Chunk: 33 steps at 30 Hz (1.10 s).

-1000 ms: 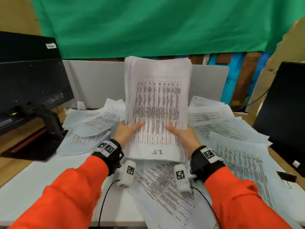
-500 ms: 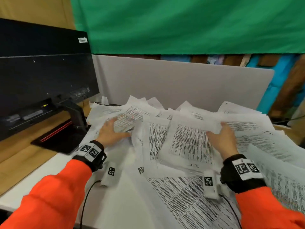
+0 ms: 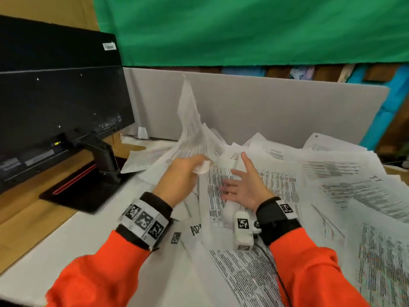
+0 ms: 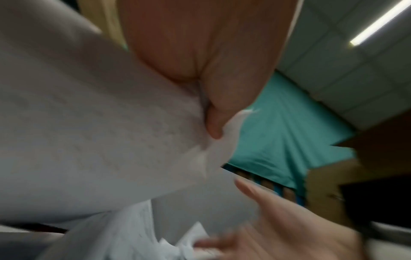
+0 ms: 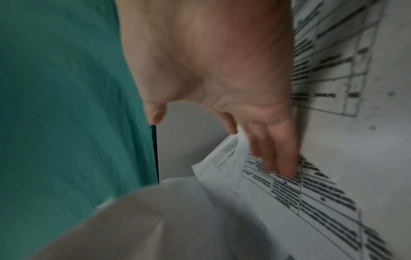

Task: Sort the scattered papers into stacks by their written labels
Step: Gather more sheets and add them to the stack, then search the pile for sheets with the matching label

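Printed papers (image 3: 332, 173) lie scattered over the white desk (image 3: 73, 235). My left hand (image 3: 188, 167) pinches the corner of a bundle of sheets (image 3: 190, 120) and holds it up so its far end stands above the pile; the left wrist view shows the thumb (image 4: 213, 121) clamped on the paper (image 4: 89, 123). My right hand (image 3: 241, 185) lies open with its fingers spread flat on a printed table sheet (image 3: 274, 191); its fingertips (image 5: 284, 168) press that sheet (image 5: 311, 202). One sheet near my left wrist bears a handwritten label starting "AD" (image 3: 195, 229); another at the right reads "IT" (image 3: 376, 179).
A black monitor (image 3: 55, 103) on its stand (image 3: 99, 160) fills the left. A grey divider panel (image 3: 276, 107) runs behind the papers, with green cloth (image 3: 243, 29) above it. Bare desk shows at the near left.
The upright stack I held in both hands was laid down on the pile. My left hand has since lifted a bundle from the left, and my right hand moved left onto a table sheet.
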Tool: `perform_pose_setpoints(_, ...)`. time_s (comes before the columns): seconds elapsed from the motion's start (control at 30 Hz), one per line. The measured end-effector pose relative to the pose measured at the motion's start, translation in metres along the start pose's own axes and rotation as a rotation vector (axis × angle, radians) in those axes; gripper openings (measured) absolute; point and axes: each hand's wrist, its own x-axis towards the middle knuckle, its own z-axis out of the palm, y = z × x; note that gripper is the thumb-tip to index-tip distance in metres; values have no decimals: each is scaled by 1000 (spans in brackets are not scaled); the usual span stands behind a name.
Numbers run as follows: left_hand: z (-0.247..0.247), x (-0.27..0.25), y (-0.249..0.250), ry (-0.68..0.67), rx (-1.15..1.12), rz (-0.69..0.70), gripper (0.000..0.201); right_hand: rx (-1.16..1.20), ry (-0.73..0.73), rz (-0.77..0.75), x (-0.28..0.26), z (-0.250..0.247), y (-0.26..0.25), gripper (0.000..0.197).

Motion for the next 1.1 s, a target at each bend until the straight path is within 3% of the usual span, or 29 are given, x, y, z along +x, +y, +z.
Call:
perform_pose_setpoints(0.07, 25, -12, 17, -279, -9, 118, 46, 70, -137, -33, -1, -4, 2, 90)
perform_pose_setpoints(0.17, 48, -17, 31, -585, -4, 141, 39, 1, -238, -92, -4, 1, 3, 53)
perform_pose_setpoints(0.2, 47, -14, 32, -631, -44, 132, 33, -22, -225, -99, -3, 1, 3, 50)
perform_pose_setpoints(0.3, 25, 4, 28, -665, -350, 75, 27, -75, -237, -104, 2, -5, 5, 82)
perform_pose_setpoints(0.37, 4, 12, 18, -696, -652, -37, 33, -168, -173, -108, 5, -9, 9, 79)
perform_pose_setpoints(0.43, -8, 17, -3, -523, -950, -228, 42, -245, -55, -127, 9, -8, 16, 67)
perform_pose_setpoints(0.5, -12, 20, -36, -137, -1061, -414, 38, -344, 13, -194, 10, -6, 19, 54)
perform_pose_setpoints(0.57, -14, 17, -73, 225, -915, -569, 25, -394, 41, -284, 3, -6, 12, 38)
perform_pose_setpoints(0.63, -15, 11, -100, 370, -711, -652, 31, -328, 32, -366, -4, -17, -1, 39)
perform_pose_setpoints(0.7, -16, 5, -113, 373, -534, -678, 40, -224, 34, -399, -11, -35, -14, 43)
perform_pose_setpoints(0.77, -14, 1, -117, 276, -424, -689, 53, -165, 51, -386, -17, -54, -23, 45)
perform_pose_setpoints(0.9, 0, -5, -112, -258, -464, -675, 79, -104, 103, -326, -8, -77, -17, 51)
perform_pose_setpoints(0.93, 6, -5, -113, -311, -446, -658, 85, -89, 117, -304, -4, -78, -14, 52)
perform_pose_setpoints(1.0, 15, -4, -119, -262, -387, -667, 89, -85, 135, -251, 3, -78, -10, 54)
perform_pose_setpoints(1.1, 12, -4, -131, 108, -284, -811, 68, -42, 201, -221, 10, -82, -6, 57)
